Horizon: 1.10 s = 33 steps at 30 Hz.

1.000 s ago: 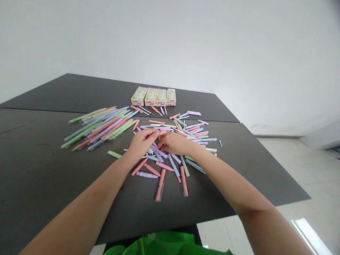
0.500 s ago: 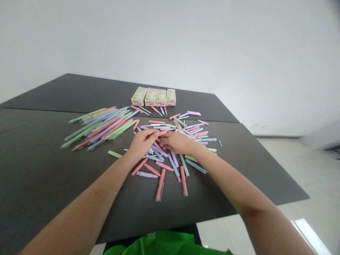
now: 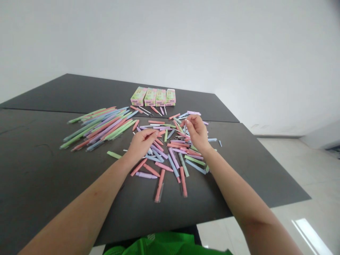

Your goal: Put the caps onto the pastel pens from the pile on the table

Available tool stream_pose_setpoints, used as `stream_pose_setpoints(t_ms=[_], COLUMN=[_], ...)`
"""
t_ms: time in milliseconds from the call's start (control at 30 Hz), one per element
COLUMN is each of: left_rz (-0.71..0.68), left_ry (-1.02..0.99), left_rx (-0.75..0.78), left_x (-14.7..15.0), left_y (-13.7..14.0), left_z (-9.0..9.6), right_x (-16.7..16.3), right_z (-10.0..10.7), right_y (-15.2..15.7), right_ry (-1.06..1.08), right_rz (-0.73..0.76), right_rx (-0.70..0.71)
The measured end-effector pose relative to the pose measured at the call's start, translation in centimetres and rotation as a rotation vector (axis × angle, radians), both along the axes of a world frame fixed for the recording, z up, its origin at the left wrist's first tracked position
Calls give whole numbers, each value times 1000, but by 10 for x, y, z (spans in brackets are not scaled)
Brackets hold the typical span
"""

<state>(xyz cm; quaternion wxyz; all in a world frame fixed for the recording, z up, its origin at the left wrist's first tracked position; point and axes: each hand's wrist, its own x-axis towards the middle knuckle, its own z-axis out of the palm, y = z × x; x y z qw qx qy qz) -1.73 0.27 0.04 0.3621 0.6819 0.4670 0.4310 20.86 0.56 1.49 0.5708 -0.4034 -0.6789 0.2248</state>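
Note:
My left hand [image 3: 143, 143] is closed in a pinch at the near-left side of a spread of pastel pen parts. A short coral pen barrel [image 3: 161, 133] shows at its fingertips. On the right, my right hand [image 3: 197, 132] is raised over the spread with thumb and fingertips pinched together; what they hold, if anything, is too small to make out. Below and between the hands lie loose barrels and caps, among them a purple barrel [image 3: 174, 157], a blue barrel [image 3: 173, 165] and a coral barrel with a clear end [image 3: 159, 186].
A pile of long pastel pens [image 3: 99, 129] lies to the left. Behind the parts, several pink-and-green boxes [image 3: 150, 96] stand in a row, with thin white refills [image 3: 145, 111] before them. The dark table [image 3: 239, 177] has its right edge beyond my right arm.
My right hand has drawn away from the left, up and to the right, uncovering pen parts beneath. My left hand has stayed in nearly the same place.

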Motion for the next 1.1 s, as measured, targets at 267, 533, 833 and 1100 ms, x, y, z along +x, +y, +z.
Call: stream_pose_setpoints(t_ms=[267, 533, 833, 1100], left_rz=[-64, -180, -226, -265], left_ry=[-46, -145, -181, -107], left_rx=[-15, -131, -111, -62], left_x=[1, 4, 6, 5], left_y=[1, -4, -6, -5], left_z=[-9, -4, -1, -4], right_x=[2, -3, -2, -6], right_z=[3, -8, 1, 5], right_y=[-7, -8, -18, -23], right_ry=[144, 140, -446, -577], right_rz=[158, 302, 71, 51], right_rx=[-248, -386, -94, -10])
